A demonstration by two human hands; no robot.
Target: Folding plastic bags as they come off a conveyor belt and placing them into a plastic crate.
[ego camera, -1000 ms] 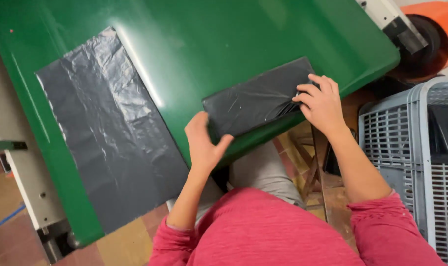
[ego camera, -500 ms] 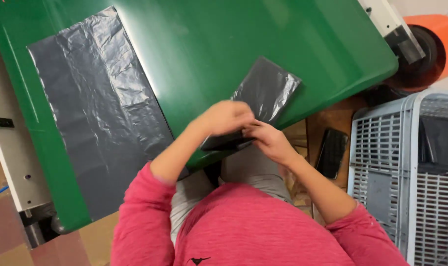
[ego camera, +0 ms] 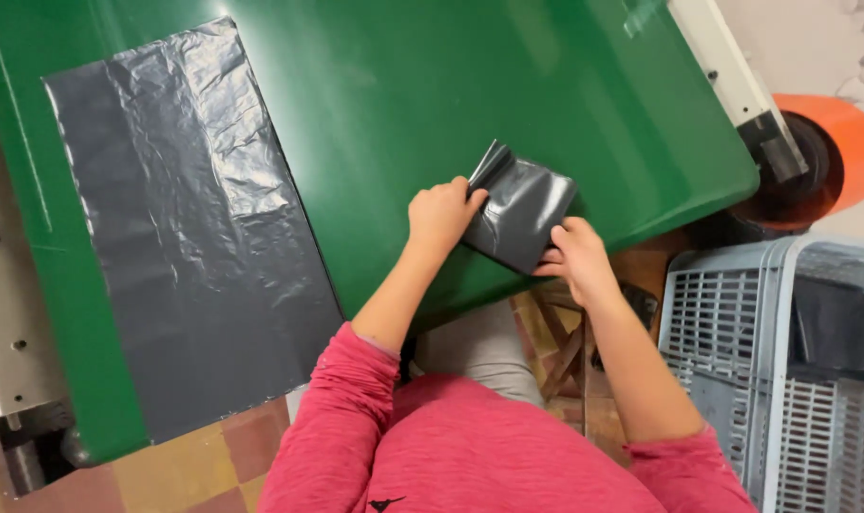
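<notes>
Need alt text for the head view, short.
Both hands, left hand and right hand, grip a folded dark grey plastic bag at the green table edge. A flat bag lies left; grey crate right.

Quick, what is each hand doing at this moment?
Left hand: closed, gripping the folded dark grey plastic bag at its left edge.
Right hand: closed, gripping the bag's lower right edge.

A large green table (ego camera: 432,104) fills most of the frame, with white machine parts (ego camera: 726,71) at its upper right and left edges. An orange roll (ego camera: 835,142) sits at the upper right against a pale wall (ego camera: 812,38), and a grey slatted crate (ego camera: 764,380) stands at the lower right. Brown and yellow checked floor tiles (ego camera: 194,470) show along the bottom left.
</notes>
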